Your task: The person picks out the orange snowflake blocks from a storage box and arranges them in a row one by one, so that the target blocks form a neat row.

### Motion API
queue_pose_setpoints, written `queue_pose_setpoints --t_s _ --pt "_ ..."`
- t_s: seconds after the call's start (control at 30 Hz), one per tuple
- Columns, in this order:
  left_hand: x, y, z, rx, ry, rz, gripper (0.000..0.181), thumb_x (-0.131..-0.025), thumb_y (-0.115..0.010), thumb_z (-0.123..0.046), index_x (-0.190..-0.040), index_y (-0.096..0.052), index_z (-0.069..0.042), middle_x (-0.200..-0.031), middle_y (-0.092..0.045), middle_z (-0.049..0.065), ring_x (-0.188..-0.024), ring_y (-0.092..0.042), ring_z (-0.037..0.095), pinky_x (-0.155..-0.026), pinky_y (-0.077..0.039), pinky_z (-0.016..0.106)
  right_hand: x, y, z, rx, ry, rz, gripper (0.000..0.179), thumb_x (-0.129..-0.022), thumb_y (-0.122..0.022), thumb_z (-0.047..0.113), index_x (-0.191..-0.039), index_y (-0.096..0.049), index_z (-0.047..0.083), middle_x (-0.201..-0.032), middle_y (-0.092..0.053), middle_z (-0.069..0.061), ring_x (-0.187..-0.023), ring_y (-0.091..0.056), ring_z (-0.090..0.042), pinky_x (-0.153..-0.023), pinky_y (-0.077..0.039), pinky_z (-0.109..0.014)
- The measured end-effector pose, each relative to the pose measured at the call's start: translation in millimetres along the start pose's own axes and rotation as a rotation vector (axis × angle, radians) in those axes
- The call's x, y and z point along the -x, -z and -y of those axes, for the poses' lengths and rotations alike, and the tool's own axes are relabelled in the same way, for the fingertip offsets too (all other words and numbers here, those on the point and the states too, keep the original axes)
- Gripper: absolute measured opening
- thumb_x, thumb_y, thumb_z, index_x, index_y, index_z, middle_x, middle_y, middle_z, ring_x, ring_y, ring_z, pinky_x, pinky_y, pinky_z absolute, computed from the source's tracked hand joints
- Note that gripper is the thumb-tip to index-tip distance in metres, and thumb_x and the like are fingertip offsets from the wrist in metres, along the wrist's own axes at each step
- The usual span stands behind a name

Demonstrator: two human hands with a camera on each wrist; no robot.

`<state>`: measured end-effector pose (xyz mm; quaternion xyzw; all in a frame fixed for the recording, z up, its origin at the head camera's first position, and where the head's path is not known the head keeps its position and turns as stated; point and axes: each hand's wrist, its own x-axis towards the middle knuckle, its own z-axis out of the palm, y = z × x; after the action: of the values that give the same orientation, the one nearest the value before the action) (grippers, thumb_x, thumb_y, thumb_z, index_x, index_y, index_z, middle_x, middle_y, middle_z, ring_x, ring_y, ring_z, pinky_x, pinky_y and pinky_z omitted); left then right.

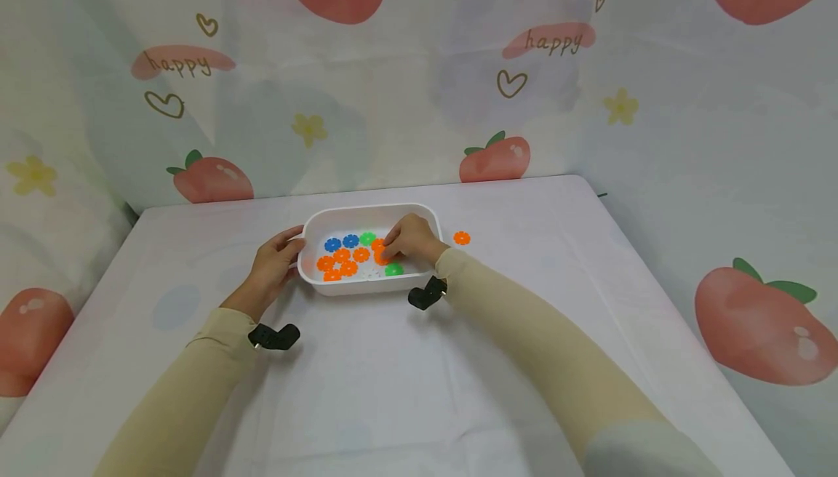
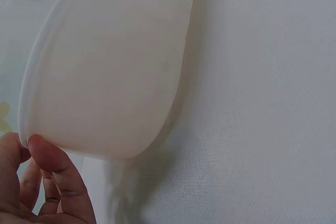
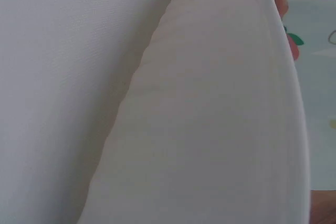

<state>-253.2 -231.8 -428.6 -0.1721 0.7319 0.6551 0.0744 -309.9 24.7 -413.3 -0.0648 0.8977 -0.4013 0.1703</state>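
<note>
A white plastic tray (image 1: 366, 286) stands on the table, holding several flower-shaped plastic discs in orange, blue and green. My left hand (image 1: 271, 266) pinches the tray's left rim between thumb and fingers; the left wrist view shows this hand (image 2: 52, 182) at the rim's corner. Inside the tray's right half, my right hand (image 1: 412, 238) has its fingers curled at an orange disc (image 1: 381, 257), pinching it, with the fingertips partly hidden. A green disc (image 1: 394, 270) lies just below that hand. In the right wrist view the tray wall (image 3: 210, 103) hides the discs.
One orange disc (image 1: 461, 238) lies on the tablecloth to the right of the tray. Two blue discs lie at the tray's back left, near another green disc (image 1: 367, 238). A printed cloth wall (image 1: 393, 99) rises behind the white-covered table (image 1: 366, 390).
</note>
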Motion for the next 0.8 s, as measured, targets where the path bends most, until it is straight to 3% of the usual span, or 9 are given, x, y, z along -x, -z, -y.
queue_pose_setpoints --t_s 0.57,0.8 --pt "-1.3 -1.3 0.1 -0.01 0.004 0.001 0.049 -0.103 -0.052 -0.031 -0.151 -0.041 -0.026 -0.138 -0.047 0.004 -0.103 -0.05 0.016 -0.074 -0.047 0.016 6.0 14 6 0.086 -0.02 0.038 0.021 -0.079 -0.082 0.01 -0.098 -0.077 0.002 -0.089 -0.074 -0.011 -0.064 -0.06 -0.011 -0.062 -0.05 -0.017" --pt "0.5 -0.2 0.6 -0.009 0.005 -0.006 0.049 -0.103 -0.051 -0.03 -0.151 -0.041 -0.025 -0.133 -0.048 0.001 -0.099 -0.049 0.015 -0.071 -0.047 0.016 9.1 19 11 0.098 -0.048 0.114 0.023 -0.082 -0.08 0.01 -0.104 -0.076 0.003 -0.09 -0.072 -0.009 -0.065 -0.061 -0.011 -0.069 -0.056 -0.022"
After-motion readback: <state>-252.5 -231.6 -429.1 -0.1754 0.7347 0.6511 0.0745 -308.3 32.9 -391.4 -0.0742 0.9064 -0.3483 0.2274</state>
